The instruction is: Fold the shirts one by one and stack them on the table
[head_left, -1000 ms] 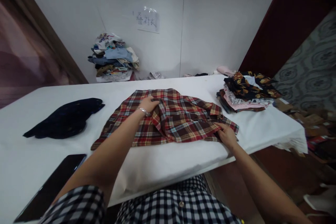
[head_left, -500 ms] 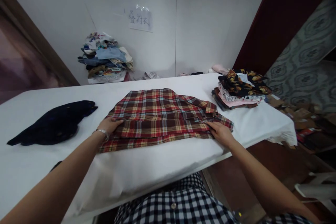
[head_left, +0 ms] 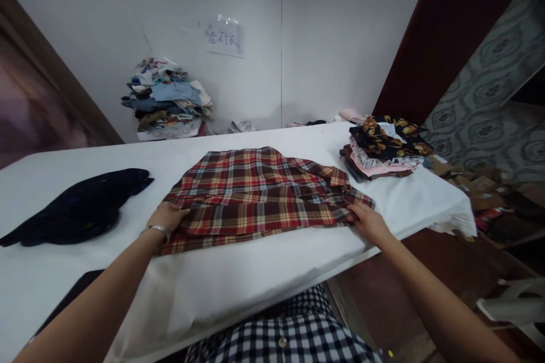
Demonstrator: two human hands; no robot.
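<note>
A red plaid shirt (head_left: 259, 190) lies flat and partly folded on the white table (head_left: 264, 272). My left hand (head_left: 167, 216), with a silver bracelet on the wrist, pinches the shirt's near left edge. At the near right corner of the shirt my right hand (head_left: 369, 222) holds the fabric. Both arms reach over the table's front edge.
A dark navy garment (head_left: 76, 207) lies on the table's left. A stack of folded clothes (head_left: 383, 147) sits at the right end. A heap of clothes (head_left: 168, 99) stands by the back wall. A dark phone (head_left: 70, 298) lies near the front left. Boxes litter the floor at the right.
My left hand drew back from the shirt's far middle to its near left edge, bringing a fold of fabric toward me. The right hand stayed at the right corner.
</note>
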